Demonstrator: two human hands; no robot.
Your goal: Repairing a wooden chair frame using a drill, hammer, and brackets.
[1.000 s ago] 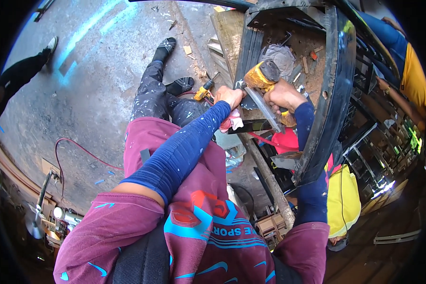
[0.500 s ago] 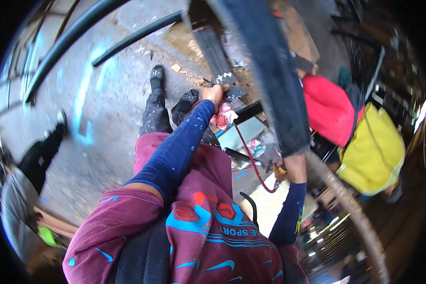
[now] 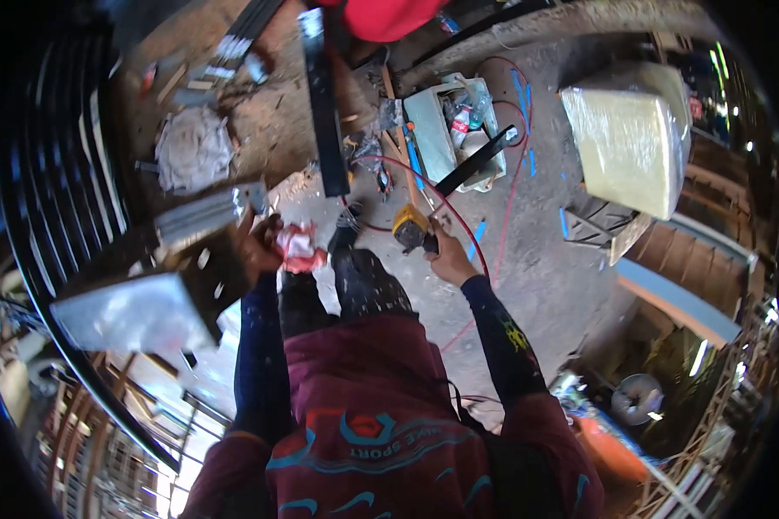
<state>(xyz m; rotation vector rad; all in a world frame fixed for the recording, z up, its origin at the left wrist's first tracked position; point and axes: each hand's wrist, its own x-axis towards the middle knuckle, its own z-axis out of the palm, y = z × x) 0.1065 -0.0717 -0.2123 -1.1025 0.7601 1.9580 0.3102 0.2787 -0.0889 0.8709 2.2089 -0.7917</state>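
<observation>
One yellow power tool [image 3: 411,227] fills my curled right hand [image 3: 449,257], wide floor [image 3: 537,290] alongside; my left hand [image 3: 258,246] meets a dark frame's [image 3: 206,268] edge, grip unclear.

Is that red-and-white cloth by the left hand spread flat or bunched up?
Bunched up: the cloth shows as a compact, crumpled lump beside the left hand. Whether the fingers grip it, I cannot tell.

The right hand [image 3: 450,259] had carried the yellow drill [image 3: 409,227] well away from the left hand [image 3: 256,247], out over the floor [image 3: 532,281] near the pale bin's [image 3: 424,121] closest corner; the co-worker's yellow shirt had left view.
</observation>
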